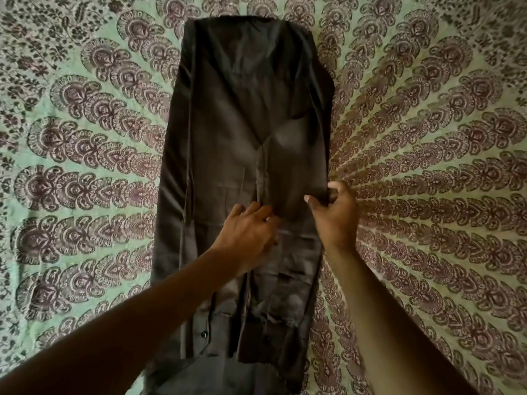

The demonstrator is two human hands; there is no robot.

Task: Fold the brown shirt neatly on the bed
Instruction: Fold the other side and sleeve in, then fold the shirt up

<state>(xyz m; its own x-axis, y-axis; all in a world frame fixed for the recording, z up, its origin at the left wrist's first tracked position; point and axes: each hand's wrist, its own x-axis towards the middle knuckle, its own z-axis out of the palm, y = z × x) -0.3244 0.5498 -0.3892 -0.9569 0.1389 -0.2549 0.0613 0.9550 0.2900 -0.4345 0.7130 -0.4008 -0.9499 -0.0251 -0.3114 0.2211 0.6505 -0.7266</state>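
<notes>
The brown shirt [245, 155] lies lengthwise down the middle of the bed [427, 166], already narrowed into a long strip with both sides turned in over the centre, its far end square and its near end, with the buttons [203, 334], running down toward the person. The left hand [246, 238] rests on the cloth near the central seam, fingers [258, 212] spread and loose, gripping nothing, only pressing the layers flat. The right hand [333, 215] sits at the shirt's right edge with thumb and fingers pinched on that folded edge.

The step in hand looks like squaring the side fold before the strip is folded across its length. To do it well, the left palm should hold the layers firmly so that they do not slide while the right hand draws the edge outward and straight, parallel to the left edge. The cloth looks thin and slippery (the sheen and the soft ripples near the bottom suggest it), so a short, gentle pull is safer than a tug, which could drag the layer underneath. The wrinkles below the hands want smoothing toward the near end first; otherwise they would be pressed into the cross fold.
</notes>
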